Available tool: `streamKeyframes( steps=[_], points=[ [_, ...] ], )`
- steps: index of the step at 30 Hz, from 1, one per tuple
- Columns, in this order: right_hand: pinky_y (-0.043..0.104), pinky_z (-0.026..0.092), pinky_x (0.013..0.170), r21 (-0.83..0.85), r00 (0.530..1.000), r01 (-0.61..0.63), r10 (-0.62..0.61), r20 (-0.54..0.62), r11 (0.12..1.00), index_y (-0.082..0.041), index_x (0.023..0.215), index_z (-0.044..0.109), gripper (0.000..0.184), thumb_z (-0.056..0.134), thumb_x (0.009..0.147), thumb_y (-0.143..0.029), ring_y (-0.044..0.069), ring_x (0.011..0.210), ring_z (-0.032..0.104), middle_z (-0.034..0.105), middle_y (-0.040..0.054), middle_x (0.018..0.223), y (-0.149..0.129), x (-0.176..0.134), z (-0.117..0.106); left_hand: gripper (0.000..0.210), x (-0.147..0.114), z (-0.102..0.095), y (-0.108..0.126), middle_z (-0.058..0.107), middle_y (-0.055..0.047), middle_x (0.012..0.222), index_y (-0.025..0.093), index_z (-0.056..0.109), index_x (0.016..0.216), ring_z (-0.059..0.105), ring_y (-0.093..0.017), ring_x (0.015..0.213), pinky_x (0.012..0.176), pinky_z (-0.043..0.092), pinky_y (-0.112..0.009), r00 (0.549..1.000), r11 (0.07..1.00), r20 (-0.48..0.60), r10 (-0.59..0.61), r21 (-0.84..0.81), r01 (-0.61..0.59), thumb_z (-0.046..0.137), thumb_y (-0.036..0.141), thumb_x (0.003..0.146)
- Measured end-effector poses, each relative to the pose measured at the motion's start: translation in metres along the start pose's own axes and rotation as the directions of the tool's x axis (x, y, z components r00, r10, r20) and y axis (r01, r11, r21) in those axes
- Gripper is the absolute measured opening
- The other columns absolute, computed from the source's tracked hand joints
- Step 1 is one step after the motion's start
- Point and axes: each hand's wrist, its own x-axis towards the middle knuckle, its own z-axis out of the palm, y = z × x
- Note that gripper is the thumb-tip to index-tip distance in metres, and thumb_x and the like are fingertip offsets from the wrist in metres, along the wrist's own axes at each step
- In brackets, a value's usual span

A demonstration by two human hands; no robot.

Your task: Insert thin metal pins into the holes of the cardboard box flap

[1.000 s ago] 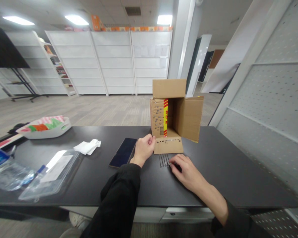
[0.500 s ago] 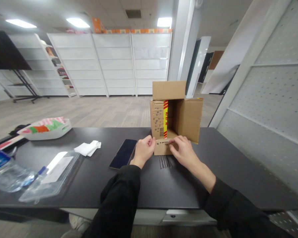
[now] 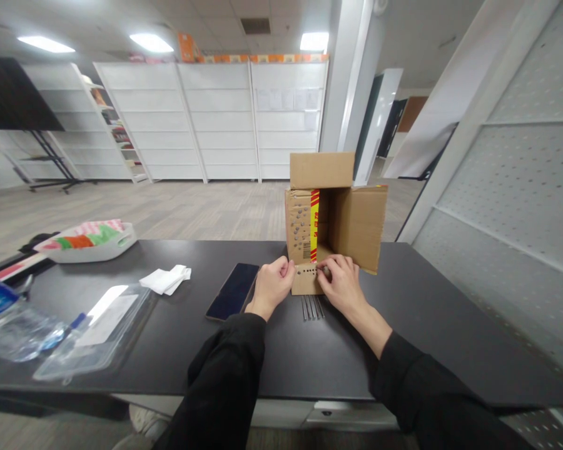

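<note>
An open cardboard box (image 3: 303,237) stands on the table, its side dotted with several grey round heads and a red-and-yellow tape strip. Its lower front flap (image 3: 304,286) hangs toward me, with a row of small dark holes and a grey head at the left. My left hand (image 3: 273,284) is closed at the flap's left edge, its thumb and finger gripping there. At the right end of the row, my right hand (image 3: 341,282) is closed in a pinch; its fingertips hide most of what they hold. Several thin metal nails (image 3: 313,307) lie side by side just below the flap.
A phone (image 3: 233,290) lies left of my left hand. Farther left are folded white tissues (image 3: 166,279), a clear plastic case (image 3: 107,334), a water bottle (image 3: 16,325) and a white basket (image 3: 94,253). A perforated panel (image 3: 511,206) rises at the right.
My right hand has shifted slightly left along the flap, and its forearm has swung inward. My left hand stays at the flap's edge. The view has turned slightly.
</note>
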Motion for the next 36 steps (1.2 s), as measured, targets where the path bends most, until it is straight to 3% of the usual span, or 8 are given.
streamKeyframes(
  steps=[25, 36],
  points=[
    [0.040, 0.031, 0.082, -0.037, 0.998, 0.030, -0.028, 0.058, 0.999, -0.021, 0.090, 0.054, 0.013, 0.041, 0.093, -0.024, 0.026, 0.101, 0.046, 0.062, 0.0090, 0.106, -0.0017, 0.0015, 0.0018, 0.039, -0.0008, 0.0006, -0.0023, 0.029, 0.006, 0.050, 0.020, 0.026, 0.057, 0.027, -0.008, 0.049, 0.053, 0.022, -0.023, 1.000, 1.000, 0.001, -0.010, 0.012, 0.010, 0.045, 0.038, 0.086],
    [0.038, 0.031, 0.081, -0.033, 0.995, 0.069, -0.066, 0.080, 0.997, -0.020, 0.092, 0.052, 0.013, 0.039, 0.093, -0.022, 0.024, 0.091, 0.052, 0.064, 0.0073, 0.092, -0.0062, -0.0013, -0.0060, 0.039, -0.0005, 0.0001, -0.0006, 0.028, 0.006, 0.051, 0.020, 0.026, 0.057, 0.027, -0.009, 0.050, 0.053, 0.023, -0.023, 1.000, 1.000, 0.004, -0.016, 0.017, 0.016, 0.045, 0.038, 0.086]
  ],
)
